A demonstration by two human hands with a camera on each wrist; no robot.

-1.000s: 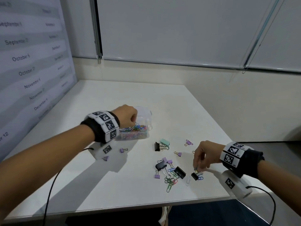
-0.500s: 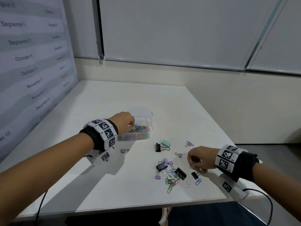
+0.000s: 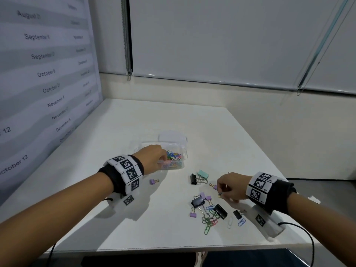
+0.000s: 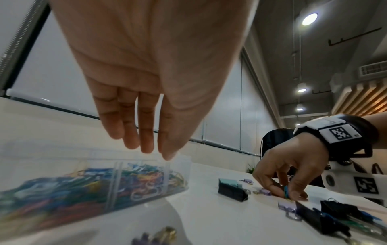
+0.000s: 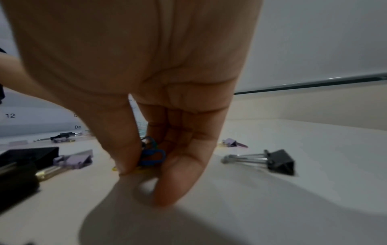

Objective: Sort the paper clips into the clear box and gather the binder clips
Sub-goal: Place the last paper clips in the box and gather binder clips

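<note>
Currently right hand (image 3: 232, 186) pinches a few paper clips (image 5: 151, 156) between thumb and fingers, low over the white table (image 3: 134, 218) among scattered binder clips (image 3: 198, 201). Left hand (image 3: 153, 157), fingers straight and relaxed, hovers at clear box (image 3: 173, 149) of clips.

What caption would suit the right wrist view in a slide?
Right hand pinches blue paper clips above the white table, with a black binder clip lying nearby.

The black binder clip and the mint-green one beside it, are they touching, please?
Touching: in the left wrist view the black binder clip sits directly against the mint-green binder clip, with no gap.
</note>
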